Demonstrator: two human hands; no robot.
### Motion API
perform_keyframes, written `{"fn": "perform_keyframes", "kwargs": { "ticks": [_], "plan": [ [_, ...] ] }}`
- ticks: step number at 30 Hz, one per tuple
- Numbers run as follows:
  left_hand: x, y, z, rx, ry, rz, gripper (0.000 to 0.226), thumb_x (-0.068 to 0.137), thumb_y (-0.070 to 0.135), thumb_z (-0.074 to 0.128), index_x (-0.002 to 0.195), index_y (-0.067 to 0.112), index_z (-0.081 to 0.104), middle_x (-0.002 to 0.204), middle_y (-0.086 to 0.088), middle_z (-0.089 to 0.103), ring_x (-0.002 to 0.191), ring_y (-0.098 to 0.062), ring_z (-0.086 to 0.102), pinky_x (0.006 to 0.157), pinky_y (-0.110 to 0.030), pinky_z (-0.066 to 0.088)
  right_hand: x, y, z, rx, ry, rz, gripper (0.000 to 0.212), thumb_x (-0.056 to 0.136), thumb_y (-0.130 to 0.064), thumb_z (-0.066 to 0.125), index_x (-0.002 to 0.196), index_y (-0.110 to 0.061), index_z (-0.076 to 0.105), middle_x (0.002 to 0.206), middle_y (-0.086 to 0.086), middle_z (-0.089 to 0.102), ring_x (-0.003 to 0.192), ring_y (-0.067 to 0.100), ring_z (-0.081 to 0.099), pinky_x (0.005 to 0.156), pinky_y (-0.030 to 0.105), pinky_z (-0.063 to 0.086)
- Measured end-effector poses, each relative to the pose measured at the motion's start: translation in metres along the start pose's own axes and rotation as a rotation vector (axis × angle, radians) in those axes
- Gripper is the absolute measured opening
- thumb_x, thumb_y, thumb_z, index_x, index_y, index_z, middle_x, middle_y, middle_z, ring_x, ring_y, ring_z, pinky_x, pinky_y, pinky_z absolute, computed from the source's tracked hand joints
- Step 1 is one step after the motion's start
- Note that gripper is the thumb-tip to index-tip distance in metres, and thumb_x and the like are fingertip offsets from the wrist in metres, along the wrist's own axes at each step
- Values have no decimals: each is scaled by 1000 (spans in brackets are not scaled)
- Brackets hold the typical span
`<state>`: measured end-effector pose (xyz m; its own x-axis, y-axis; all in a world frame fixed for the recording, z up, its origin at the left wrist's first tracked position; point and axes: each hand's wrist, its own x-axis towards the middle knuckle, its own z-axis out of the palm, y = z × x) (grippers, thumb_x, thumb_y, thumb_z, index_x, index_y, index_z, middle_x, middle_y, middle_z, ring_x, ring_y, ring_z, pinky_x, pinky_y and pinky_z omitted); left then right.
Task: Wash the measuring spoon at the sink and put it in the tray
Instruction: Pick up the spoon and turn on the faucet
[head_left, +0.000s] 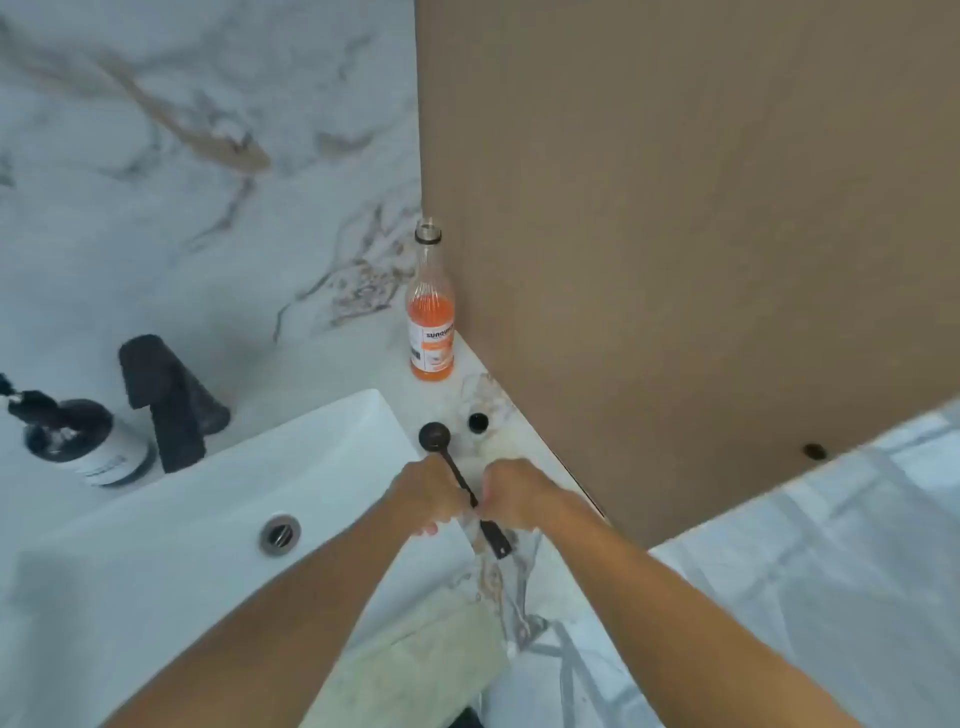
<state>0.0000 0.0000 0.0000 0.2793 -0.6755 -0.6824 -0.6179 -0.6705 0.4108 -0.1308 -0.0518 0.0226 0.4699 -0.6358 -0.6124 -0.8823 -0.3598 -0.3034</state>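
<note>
Your view is evenly lit and soft, with no hard glare. Motion blur smears your forearms and the soap bottle (85, 441); wide-angle bending curves the sink (156, 519) and wall edges.

- Spoon (451, 457): mid-handle lay hidden between the left hand (430, 493) and right hand (514, 493); whether either hand gripped it could not be told.
- Fingertips of both hands: curled under, mostly out of sight.
- Forearms: cut off by the bottom edge, blurred.
- Soap bottle (85, 441): pump cut by the left edge; label too smeared to read.
- Bottle (430, 312): label partly turned away, small print unreadable.
- Tap (166, 400): blurred; outline only.
- Small black object (477, 422) on the counter (519, 436): too small to identify.
- Sink (208, 519): near edge behind the left arm.
</note>
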Motion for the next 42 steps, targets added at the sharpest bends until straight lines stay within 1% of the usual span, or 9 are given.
{"fn": "perform_keyframes", "kwargs": {
  "ticks": [4, 11, 14, 18, 24, 26, 29, 35, 42],
  "plan": [
    [29, 0, 26, -105, 286, -45, 27, 89, 40, 56, 95, 15, 65, 91, -6, 68, 90, -29, 66, 68, -32, 47, 18, 9, 44, 164, 91, 23, 38, 94, -44, 49, 96, -7, 60, 97, 13, 69, 89, 33, 68, 70, 35, 52],
    [43, -7, 39, -513, 339, -180, 18, 83, 35, 68, 76, 19, 70, 75, 0, 71, 80, -24, 68, 71, -31, 54, 26, 9, 60, 177, 182, -53, 26, 100, -33, 48, 100, -8, 57, 98, 10, 66, 87, 27, 65, 74, 37, 53],
    [36, -17, 37, -857, 339, -209, 10, 81, 26, 74, 84, 18, 69, 85, -6, 76, 83, -29, 73, 83, -41, 60, 23, -3, 67, 193, 207, -87, 15, 96, -22, 54, 105, -12, 57, 101, 6, 65, 83, 19, 59, 74, 30, 50],
    [17, -52, 15, -1417, 299, -221, 6, 84, -2, 68, 80, 3, 66, 79, -15, 67, 58, -32, 60, 60, -36, 56, 15, -38, 84, 177, 145, -167, 10, 94, -23, 56, 101, -16, 54, 93, -1, 56, 80, 14, 53, 73, 28, 48],
    [-32, -138, -16, -1525, 405, -262, 5, 84, 1, 72, 83, 6, 73, 79, -14, 72, 60, -27, 66, 56, -32, 60, 13, -136, 60, 289, 103, -301, 16, 87, -30, 65, 87, -19, 54, 82, -1, 64, 72, 16, 59, 66, 29, 50],
    [-46, -166, -21, -1564, 419, -257, 7, 83, 1, 73, 89, 2, 73, 80, -14, 71, 56, -26, 66, 58, -32, 62, 19, -182, 33, 544, 96, -311, 8, 84, -19, 66, 81, -17, 58, 75, -1, 64, 60, 14, 61, 63, 31, 53],
    [-64, -194, -27, -1612, 423, -227, 5, 80, 3, 75, 84, 6, 76, 80, -14, 69, 58, -29, 63, 63, -35, 61, 17, -252, -2, 1165, -243, -223, 2, 89, -7, 62, 88, -8, 62, 88, 14, 68, 54, 21, 67, 50, 29, 55],
    [-78, -222, -31, -1645, 426, -231, 14, 82, 4, 75, 70, 11, 79, 79, -15, 73, 57, -30, 66, 62, -37, 63, 10, -316, -28, 1534, -563, 33, 35, 90, -9, 65, 114, 14, 56, 123, 28, 62, 112, 34, 66, 81, 32, 60],
    [-69, -223, -41, -1679, 352, -201, 10, 82, 5, 76, 73, 9, 79, 74, -12, 71, 55, -28, 66, 61, -37, 62, 14, -318, -28, 1527, -555, 85, 44, 86, -12, 67, 120, 14, 60, 119, 23, 67, 98, 30, 66, 84, 29, 56]
  ]
}}
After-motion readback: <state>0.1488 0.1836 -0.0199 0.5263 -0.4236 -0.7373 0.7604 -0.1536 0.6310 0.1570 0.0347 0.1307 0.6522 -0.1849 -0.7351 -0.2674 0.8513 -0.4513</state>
